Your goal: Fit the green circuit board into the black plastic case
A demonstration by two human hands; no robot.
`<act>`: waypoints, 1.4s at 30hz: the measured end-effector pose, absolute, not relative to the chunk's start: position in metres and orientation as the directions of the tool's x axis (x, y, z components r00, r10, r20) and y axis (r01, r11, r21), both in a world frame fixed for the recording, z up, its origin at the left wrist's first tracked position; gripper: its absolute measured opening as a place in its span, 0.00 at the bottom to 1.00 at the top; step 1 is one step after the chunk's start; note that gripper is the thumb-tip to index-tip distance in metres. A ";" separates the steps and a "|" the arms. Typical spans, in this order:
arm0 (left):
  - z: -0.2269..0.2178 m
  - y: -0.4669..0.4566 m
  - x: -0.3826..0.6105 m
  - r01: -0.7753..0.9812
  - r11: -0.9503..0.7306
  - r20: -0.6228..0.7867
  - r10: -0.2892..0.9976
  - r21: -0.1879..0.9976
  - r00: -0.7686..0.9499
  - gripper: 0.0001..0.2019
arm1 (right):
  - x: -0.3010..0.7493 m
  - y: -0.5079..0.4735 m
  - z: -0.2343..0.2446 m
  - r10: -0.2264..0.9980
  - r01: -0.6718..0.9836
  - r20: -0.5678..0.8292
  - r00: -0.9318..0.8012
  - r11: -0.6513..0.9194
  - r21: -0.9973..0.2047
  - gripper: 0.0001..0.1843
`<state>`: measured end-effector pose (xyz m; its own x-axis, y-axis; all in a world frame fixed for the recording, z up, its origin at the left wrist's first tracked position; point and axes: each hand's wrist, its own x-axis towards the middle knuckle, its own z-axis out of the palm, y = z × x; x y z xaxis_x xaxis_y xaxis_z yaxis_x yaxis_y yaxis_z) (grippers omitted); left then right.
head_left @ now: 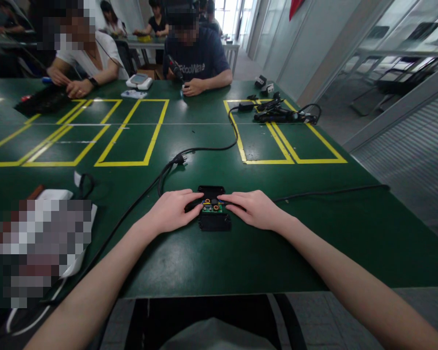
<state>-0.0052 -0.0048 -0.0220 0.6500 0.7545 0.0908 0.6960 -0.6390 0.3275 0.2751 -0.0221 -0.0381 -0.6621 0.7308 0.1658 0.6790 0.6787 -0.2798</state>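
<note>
A small green circuit board (212, 208) with ring-shaped coils lies between my hands near the front of the table. One black plastic casing half (211, 190) sits behind it, and another black casing half (214, 223) lies in front. My left hand (172, 210) pinches the black cable (192, 206) at the board's left end between thumb and fingers. At the opposite end, my right hand (256, 209) has thumb and fingers closed around the start of another black cable (332, 191). My fingertips partly cover the board's ends.
A plug (179, 159) and a long black lead lie beyond my left hand. Black adapters and cables (281, 114) are heaped at the far right of the green table (190, 262). Two people sit opposite, one holding a power screwdriver (175, 68). A blurred-out packet (47, 243) lies left.
</note>
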 end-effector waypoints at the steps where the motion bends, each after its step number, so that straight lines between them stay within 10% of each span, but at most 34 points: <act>1: -0.022 -0.005 -0.005 0.704 -0.635 0.088 0.759 0.318 0.645 0.19 | 0.275 -0.022 -0.039 0.735 0.684 0.165 -0.658 0.675 -0.278 0.21; 42: -0.012 -0.014 -0.007 0.526 -0.732 0.233 0.654 0.432 0.719 0.06 | 0.273 -0.030 -0.030 0.693 0.436 0.327 -0.643 0.682 -0.588 0.10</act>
<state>-0.0073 -0.0136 -0.0124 0.7194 0.6543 0.2329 0.5265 -0.7325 0.4317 0.2731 -0.0297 -0.0297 -0.6428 0.6928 0.3270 0.4358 0.6818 -0.5876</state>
